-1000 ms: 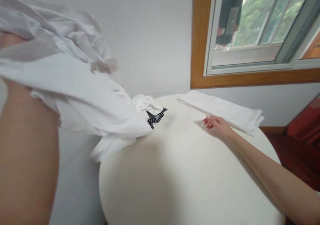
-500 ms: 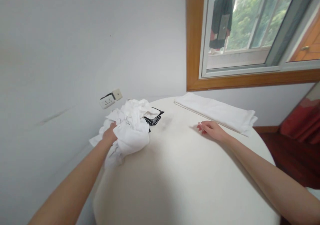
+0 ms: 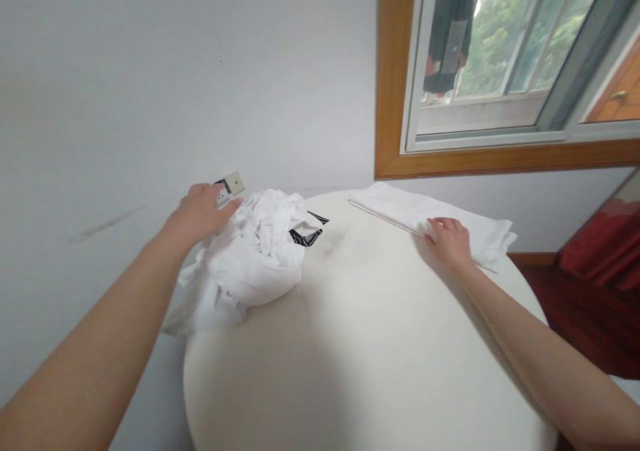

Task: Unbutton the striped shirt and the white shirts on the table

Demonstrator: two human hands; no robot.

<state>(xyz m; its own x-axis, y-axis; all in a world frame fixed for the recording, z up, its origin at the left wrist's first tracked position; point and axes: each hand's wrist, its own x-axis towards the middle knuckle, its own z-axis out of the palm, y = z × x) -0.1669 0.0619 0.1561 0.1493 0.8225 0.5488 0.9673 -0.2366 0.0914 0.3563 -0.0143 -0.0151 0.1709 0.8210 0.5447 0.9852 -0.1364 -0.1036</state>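
A crumpled white garment [image 3: 250, 261] with a black striped patch lies on the left side of the round white table [image 3: 360, 344], part of it hanging over the edge. My left hand [image 3: 200, 212] grips the garment's upper edge, fingers curled into the cloth. A folded white cloth [image 3: 400, 211] lies at the table's far right. My right hand [image 3: 449, 239] rests on the cloth's near edge, fingers bent down on it.
A white wall stands behind the table, with a power socket [image 3: 231, 185] just behind my left hand. A wood-framed window [image 3: 395, 104] is at the upper right, dark clothing hanging outside. Dark wooden floor and something red [image 3: 607, 241] lie at the right.
My left arm dropped the white garment onto the table's left side and now grips its top edge. My right hand slid from the bare tabletop onto the folded cloth.
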